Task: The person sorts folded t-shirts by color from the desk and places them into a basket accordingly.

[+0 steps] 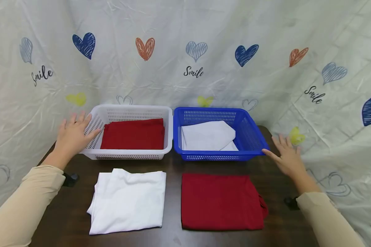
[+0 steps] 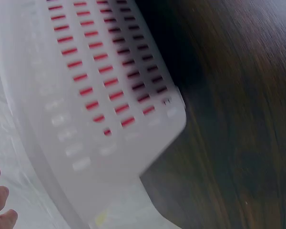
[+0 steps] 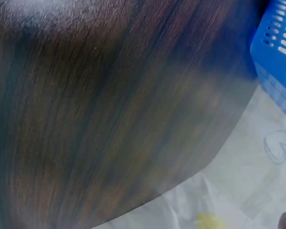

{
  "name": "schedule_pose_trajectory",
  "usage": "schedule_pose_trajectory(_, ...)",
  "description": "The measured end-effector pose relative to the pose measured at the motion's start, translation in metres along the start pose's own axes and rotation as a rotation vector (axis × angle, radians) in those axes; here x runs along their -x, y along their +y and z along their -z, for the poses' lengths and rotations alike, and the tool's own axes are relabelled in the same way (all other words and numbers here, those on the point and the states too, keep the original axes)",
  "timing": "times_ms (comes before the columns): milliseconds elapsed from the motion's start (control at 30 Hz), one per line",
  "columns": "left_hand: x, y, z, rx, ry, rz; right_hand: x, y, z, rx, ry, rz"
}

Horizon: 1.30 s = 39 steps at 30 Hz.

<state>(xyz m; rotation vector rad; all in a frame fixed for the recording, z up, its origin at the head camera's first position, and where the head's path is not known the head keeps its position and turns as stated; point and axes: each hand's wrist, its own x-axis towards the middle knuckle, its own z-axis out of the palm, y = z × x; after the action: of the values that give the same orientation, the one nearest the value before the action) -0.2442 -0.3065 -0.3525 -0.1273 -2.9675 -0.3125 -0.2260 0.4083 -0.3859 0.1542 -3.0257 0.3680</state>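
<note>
My left hand [image 1: 74, 135], fingers spread, is at the left end of the white plastic basket [image 1: 130, 155], its thumb over the rim. Inside that basket lies a folded red cloth [image 1: 134, 134]. On the other side, my right hand [image 1: 285, 156] has its fingers spread, with the thumb tip right at the front right corner of the blue basket [image 1: 214, 157]. A folded white cloth [image 1: 207, 135] lies in the blue basket. In front of the white basket is a folded white cloth [image 1: 130, 200]; a folded red cloth [image 1: 221, 202] lies before the blue one.
The two baskets stand side by side at the back of a dark wooden table [image 3: 109, 109]. Behind and beside it hangs a pale curtain [image 1: 167, 82] printed with hearts and the word Smile. The table's curved edge shows in the right wrist view.
</note>
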Motion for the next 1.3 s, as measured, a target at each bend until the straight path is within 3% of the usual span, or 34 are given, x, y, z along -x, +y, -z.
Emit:
schedule_pose_trajectory(433, 0.001, 0.023, -0.015, 0.051, -0.005, -0.040, 0.004, -0.019, -0.008, -0.082, 0.028, 0.061)
schedule_pose_trajectory(1300, 0.013, 0.077, -0.038, 0.066, -0.004, -0.112, 0.018, -0.048, -0.018, -0.076, 0.020, 0.143)
